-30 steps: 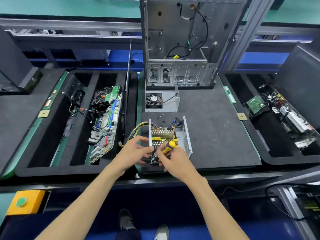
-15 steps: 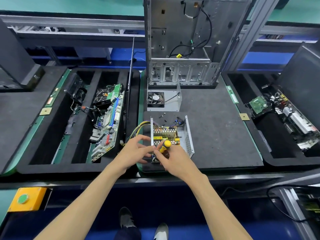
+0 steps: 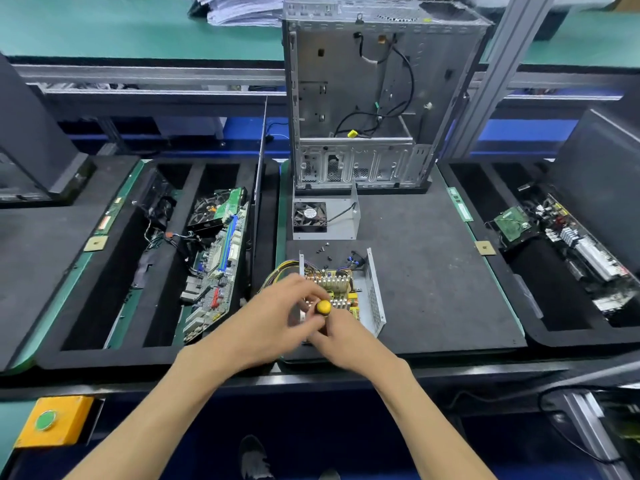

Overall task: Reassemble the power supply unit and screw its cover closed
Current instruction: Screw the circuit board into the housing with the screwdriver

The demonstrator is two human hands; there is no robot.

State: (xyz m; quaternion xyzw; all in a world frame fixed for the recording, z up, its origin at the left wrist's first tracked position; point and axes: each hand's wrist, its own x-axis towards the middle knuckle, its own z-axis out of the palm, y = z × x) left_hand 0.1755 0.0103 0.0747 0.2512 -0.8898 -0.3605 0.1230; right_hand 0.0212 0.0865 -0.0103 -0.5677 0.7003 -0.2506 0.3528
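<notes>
— Head view first: what lying nearest?

— Sitting at the near left edge, one yellow box with a green button (image 3: 52, 421). Two shoes showing below, on a blue floor.

— And the hands?

— Meeting over the open power supply unit (image 3: 349, 292), which is resting on the middle dark foam mat (image 3: 433, 278), near its front edge. Right hand (image 3: 341, 336) curling around a yellow-handled screwdriver (image 3: 324, 307), held upright. Left hand (image 3: 277, 315) reaching in beside it, fingers bent toward the handle; whether pinching anything, cannot tell.

— Beyond the unit?

— Lying loose on the mat just behind it, a few small dark screws (image 3: 322, 249); too small for a sure count. Behind those, one grey cover with a fan (image 3: 323, 218). Farther back, standing upright, one bare metal computer case (image 3: 367, 98) with black cables inside.

— To the sides?

— Flanking the mat, two black foam trays. Holding one motherboard (image 3: 221, 265) on edge, the left tray (image 3: 114, 355). Holding circuit boards and a green drive board, the right tray (image 3: 540, 336).

— Farthest back?

— Running across, a grey metal rail, then a green bench with one stack of papers (image 3: 242, 10).
</notes>
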